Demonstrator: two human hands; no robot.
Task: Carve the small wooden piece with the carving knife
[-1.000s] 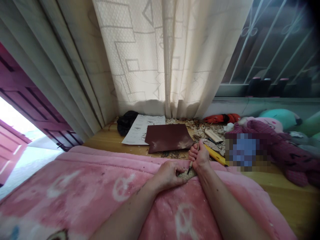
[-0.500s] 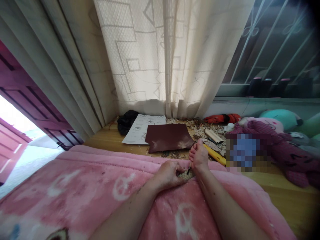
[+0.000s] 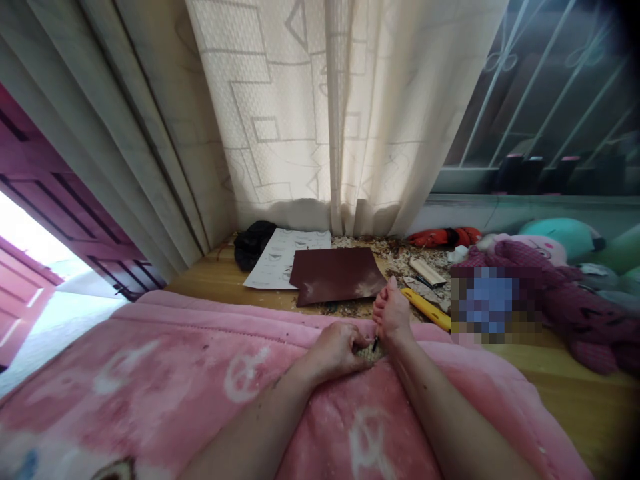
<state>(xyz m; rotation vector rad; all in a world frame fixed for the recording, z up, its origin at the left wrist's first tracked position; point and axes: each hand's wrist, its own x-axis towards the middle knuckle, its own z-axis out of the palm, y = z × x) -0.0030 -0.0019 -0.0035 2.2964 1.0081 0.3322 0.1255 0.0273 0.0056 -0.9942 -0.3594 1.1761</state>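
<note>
My left hand is closed, with thumb and fingers pinching a small beige, rough-textured piece over the pink blanket. Much of that piece is hidden by the fingers. Just right of it, my right hand is curled with the thumb up, closed around a thin dark-tipped tool. The tip points down at the beige piece; whether it touches cannot be made out. Most of the tool is hidden in the fist. Beyond the right hand lies a yellow-handled tool, perhaps a utility knife.
A pink blanket spreads under my arms. On the wooden surface behind it are a dark brown sheet, white printed paper, a black bag, scattered shavings and a beige block. Plush toys lie at right.
My right hand has shifted slightly left, bringing the thin tool closer to my left fingers. My left hand and the beige piece have hardly moved.
</note>
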